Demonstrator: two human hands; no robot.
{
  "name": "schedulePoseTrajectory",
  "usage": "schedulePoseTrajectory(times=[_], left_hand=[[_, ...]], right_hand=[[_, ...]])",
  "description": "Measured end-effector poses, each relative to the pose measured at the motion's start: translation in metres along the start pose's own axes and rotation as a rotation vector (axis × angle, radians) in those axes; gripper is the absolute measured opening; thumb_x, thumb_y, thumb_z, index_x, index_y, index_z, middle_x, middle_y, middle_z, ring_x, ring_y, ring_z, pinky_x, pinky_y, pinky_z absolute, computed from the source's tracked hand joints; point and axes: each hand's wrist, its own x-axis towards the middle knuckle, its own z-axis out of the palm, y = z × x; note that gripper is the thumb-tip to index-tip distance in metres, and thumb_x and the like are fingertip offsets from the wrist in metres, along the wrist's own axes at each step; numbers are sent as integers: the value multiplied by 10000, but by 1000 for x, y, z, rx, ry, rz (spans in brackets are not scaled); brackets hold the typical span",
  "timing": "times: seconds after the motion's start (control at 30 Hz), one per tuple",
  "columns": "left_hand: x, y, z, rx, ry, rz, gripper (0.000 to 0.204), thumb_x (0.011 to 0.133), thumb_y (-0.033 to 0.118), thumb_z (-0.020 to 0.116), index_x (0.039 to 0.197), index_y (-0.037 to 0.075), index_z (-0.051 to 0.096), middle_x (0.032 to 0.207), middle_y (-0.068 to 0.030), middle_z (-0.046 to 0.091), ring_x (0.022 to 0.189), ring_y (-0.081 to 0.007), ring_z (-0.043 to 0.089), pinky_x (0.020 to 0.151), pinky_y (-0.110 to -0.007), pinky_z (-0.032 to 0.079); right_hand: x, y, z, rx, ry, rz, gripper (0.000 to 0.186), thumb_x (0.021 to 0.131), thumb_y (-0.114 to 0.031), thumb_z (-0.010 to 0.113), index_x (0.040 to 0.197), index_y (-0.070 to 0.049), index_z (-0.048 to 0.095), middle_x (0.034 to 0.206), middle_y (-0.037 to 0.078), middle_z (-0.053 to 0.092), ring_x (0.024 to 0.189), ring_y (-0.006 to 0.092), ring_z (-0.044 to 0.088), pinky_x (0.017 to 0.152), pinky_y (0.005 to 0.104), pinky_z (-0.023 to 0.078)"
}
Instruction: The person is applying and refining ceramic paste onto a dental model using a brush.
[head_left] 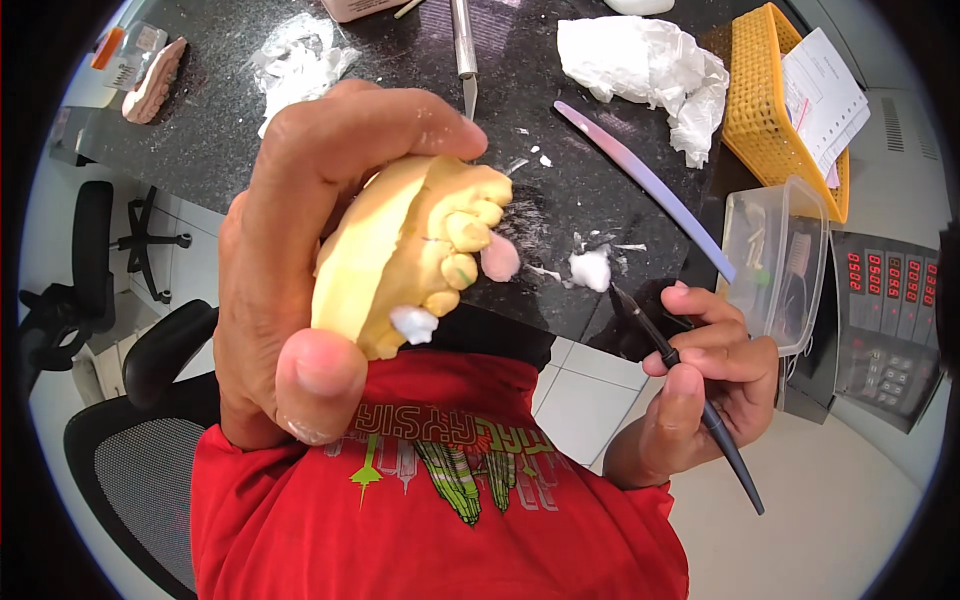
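Observation:
My left hand (262,215) is wrapped round a yellow dental cast (385,240), raised close to the view with its row of teeth facing right. A whitish-blue lump (412,324) sits among the teeth at the cast's lower end. Beside the teeth shows a rounded pink piece (500,258); whether it touches the cast I cannot tell. Pinched in my right hand (725,365) is a slim black pen-like tool (715,425), its pointed tip toward the upper left. That tip is right by a small white lump (590,269) on the dark speckled worktop (540,310).
White shavings surround the lump. Farther back lie a craft knife (465,50), a purple curved strip (650,190), crumpled tissue (640,75) and crinkled clear plastic (300,62). At right stand a yellow basket (760,90) and a clear plastic box (780,260). Another dental cast (153,85) is far left.

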Motion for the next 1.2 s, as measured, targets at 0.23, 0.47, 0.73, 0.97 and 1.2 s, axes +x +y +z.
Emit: schedulePoseTrajectory(times=[0.23,0.47,0.73,0.97,1.2], left_hand=[[-2,1,-1,14,0,15,886,810,768,375,1130,-55,451,956,-194,517,823,-203,518,724,-299,439],[10,-21,-11,9,-140,383,880,817,768,365,1121,-52,462,978,-188,523,840,-198,523,738,-294,436],[9,-8,-13,99,-175,292,872,837,758,326,1111,-54,489,962,-175,557,791,-197,553,703,-294,455],[8,-12,-12,179,-158,350,831,874,728,255,1087,-26,532,893,-165,606,759,-245,612,621,-327,500],[9,-11,-17,255,-196,362,822,876,725,254,1093,-16,536,859,-164,614,744,-252,614,622,-335,502]], right_hand=[[4,6,-7,-11,-121,-131,149,773,-18,650,878,-6,545,598,98,604,789,312,668,810,429,526],[2,6,-5,-20,-58,-69,159,791,-105,648,845,-26,521,585,94,588,802,308,649,860,464,493],[0,7,-5,89,-31,-175,212,820,-130,657,937,-22,517,618,83,618,808,298,658,902,473,480],[9,-10,22,316,-151,-381,161,802,-112,679,932,-54,605,731,92,589,711,233,633,644,344,577],[13,-8,48,369,-36,-422,198,733,-52,707,875,-23,573,698,84,565,554,187,584,458,273,540]])
